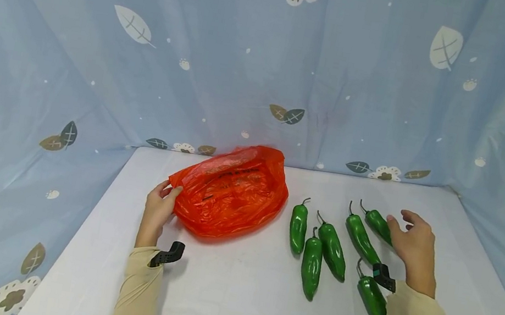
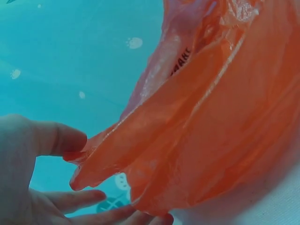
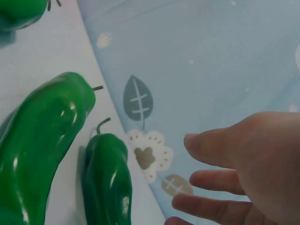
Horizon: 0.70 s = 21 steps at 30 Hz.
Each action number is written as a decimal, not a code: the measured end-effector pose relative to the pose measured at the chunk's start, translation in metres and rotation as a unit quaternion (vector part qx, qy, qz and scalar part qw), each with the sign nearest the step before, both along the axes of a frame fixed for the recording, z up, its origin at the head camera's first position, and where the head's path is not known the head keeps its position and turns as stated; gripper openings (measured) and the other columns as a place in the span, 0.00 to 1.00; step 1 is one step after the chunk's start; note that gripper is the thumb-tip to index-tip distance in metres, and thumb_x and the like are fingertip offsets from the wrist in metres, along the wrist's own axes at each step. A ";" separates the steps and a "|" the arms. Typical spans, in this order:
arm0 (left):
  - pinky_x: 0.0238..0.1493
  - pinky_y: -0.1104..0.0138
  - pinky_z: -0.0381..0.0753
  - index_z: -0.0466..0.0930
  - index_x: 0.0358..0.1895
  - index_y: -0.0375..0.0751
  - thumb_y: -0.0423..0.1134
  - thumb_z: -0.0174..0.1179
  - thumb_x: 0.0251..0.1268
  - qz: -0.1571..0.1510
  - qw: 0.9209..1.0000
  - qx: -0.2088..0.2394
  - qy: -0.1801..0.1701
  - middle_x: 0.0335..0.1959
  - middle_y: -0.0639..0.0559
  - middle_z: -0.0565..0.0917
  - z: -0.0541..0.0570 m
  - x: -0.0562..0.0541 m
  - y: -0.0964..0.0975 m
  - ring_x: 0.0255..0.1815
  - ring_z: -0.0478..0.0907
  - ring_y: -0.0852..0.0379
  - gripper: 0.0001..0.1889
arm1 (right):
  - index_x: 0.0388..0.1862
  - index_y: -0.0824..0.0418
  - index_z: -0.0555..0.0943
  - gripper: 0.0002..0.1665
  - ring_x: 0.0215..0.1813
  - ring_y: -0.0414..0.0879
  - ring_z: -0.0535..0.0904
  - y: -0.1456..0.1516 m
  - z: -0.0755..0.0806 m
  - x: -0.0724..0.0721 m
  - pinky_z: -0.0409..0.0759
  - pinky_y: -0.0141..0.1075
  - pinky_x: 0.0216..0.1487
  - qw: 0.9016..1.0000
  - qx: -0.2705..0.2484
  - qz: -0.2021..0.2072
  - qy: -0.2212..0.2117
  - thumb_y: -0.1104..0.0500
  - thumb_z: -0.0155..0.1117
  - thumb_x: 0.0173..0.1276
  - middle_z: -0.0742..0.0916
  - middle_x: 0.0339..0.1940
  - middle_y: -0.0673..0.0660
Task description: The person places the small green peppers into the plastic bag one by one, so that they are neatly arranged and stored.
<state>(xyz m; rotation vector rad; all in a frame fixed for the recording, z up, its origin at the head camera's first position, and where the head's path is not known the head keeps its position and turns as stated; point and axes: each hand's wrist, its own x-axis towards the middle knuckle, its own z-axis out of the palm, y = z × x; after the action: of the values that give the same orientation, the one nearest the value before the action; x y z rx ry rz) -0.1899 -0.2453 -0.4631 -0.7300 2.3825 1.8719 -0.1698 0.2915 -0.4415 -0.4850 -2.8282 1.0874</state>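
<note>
Lying left of the peppers at the white table's [image 1: 218, 302] far side, the thin red plastic bag [image 1: 233, 193] is glossy and creased, its edge pinched between the left hand's [image 1: 158, 208] thumb and fingers, with dark capitals printed across it, an M and an A among them, the rest not clearly readable. To its right are six smooth, shiny green peppers [image 1: 311, 268], long and tapering with thin curved stems, and the right hand [image 1: 415, 249], free with its digits apart, is just beside the farthest-right one. Behind hangs a softly rippled blue cloth [image 1: 245, 78] patterned with leaves, flowers and pawprints.
</note>
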 end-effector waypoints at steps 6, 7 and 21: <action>0.69 0.50 0.78 0.50 0.84 0.43 0.49 0.50 0.80 0.002 1.000 0.002 0.000 0.79 0.34 0.64 -0.001 0.000 0.000 0.72 0.73 0.40 0.36 | 0.74 0.77 0.66 0.36 0.68 0.79 0.70 0.000 -0.004 -0.001 0.74 0.71 0.62 1.000 0.005 0.015 -0.014 0.50 0.49 0.81 0.71 0.70 0.83; 0.69 0.50 0.77 0.50 0.84 0.43 0.49 0.50 0.80 0.002 1.000 0.004 0.000 0.79 0.34 0.64 -0.001 0.000 0.000 0.72 0.73 0.40 0.36 | 0.74 0.77 0.65 0.36 0.68 0.79 0.69 0.000 -0.004 -0.002 0.74 0.71 0.62 1.000 0.004 0.017 -0.019 0.50 0.49 0.81 0.71 0.70 0.83; 0.69 0.55 0.80 0.51 0.84 0.44 0.49 0.49 0.81 -0.004 1.000 0.004 0.001 0.78 0.36 0.67 0.001 -0.001 0.000 0.70 0.75 0.43 0.35 | 0.74 0.78 0.64 0.35 0.72 0.80 0.65 0.005 -0.011 -0.004 0.70 0.71 0.67 0.995 0.024 0.049 -0.083 0.54 0.50 0.80 0.69 0.73 0.82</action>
<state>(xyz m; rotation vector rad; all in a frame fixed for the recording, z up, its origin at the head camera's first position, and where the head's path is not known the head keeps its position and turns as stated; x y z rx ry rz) -0.1907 -0.2449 -0.4624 -0.7182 2.3743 1.8776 -0.1734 0.2969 -0.4528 -0.4572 -3.0456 1.0363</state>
